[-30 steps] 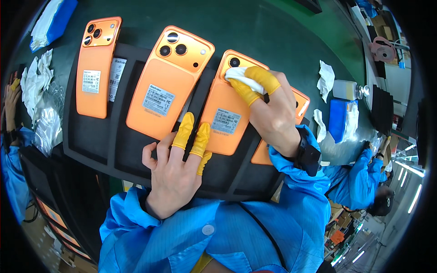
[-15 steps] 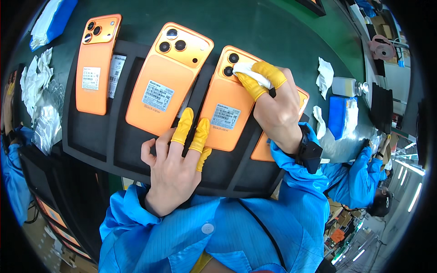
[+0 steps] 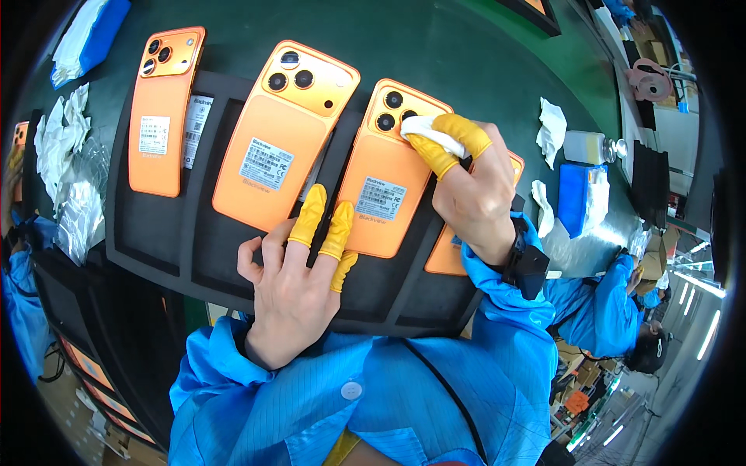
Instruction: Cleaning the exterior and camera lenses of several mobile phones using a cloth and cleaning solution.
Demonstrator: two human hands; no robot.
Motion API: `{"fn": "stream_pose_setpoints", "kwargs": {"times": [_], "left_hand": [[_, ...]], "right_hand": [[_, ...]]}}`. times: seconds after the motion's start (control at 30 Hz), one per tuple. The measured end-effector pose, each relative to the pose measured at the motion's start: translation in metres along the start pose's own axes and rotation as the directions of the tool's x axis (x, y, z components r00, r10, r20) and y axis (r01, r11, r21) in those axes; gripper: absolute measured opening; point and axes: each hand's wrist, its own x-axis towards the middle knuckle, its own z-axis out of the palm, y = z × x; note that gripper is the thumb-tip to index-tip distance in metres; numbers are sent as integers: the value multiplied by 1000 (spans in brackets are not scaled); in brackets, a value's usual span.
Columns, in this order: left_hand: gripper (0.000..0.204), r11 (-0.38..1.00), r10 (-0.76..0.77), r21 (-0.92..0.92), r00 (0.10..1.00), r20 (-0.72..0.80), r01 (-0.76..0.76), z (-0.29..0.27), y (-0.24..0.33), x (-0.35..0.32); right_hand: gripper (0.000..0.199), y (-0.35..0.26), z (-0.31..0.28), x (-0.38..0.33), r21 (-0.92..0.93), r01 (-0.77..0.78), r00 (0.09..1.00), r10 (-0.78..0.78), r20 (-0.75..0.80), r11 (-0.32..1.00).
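Observation:
Between the yellow-cotted fingers of my right hand (image 3: 474,186) a folded white wiping cloth (image 3: 435,138) is pinched, pressed against the camera area of an orange phone (image 3: 392,163). This phone lies back up with a white label; the hand and cloth partly hide its lenses. My left hand (image 3: 291,287) is open, its stretched fingers in yellow finger cots, with one fingertip at the phone's lower left edge. To the left lie a second orange phone (image 3: 303,116) and a third phone (image 3: 165,101), backs up. Under my right wrist, another orange phone (image 3: 447,252) is mostly covered.
The phones rest on a black compartment tray (image 3: 151,248) on a green table (image 3: 443,46). Crumpled white tissues (image 3: 66,140) and clear plastic (image 3: 81,210) lie left. At right are a clear bottle (image 3: 584,147) and a blue pack (image 3: 573,202). A co-worker in blue (image 3: 602,314) is beyond.
The right hand and cloth have shifted slightly down and right over the camera area, so another lens edge shows. The left hand has barely moved.

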Motion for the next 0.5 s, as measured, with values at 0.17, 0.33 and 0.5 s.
{"fn": "stream_pose_setpoints", "kwargs": {"times": [0.17,0.33,0.5], "left_hand": [[50,1000,8,1,1000,-15,-8,-2,1,2],[51,1000,6,-3,1000,-14,-6,-1,1,1],[51,1000,7,-2,1000,-9,-7,0,1,1]], "right_hand": [[36,3,1,3,-18,-13,999,12,-35,1000],[37,3,2,2,10,-4,1000,4,-16,1000],[37,2,1,0,-9,-19,998,18,-58,1000]]}}
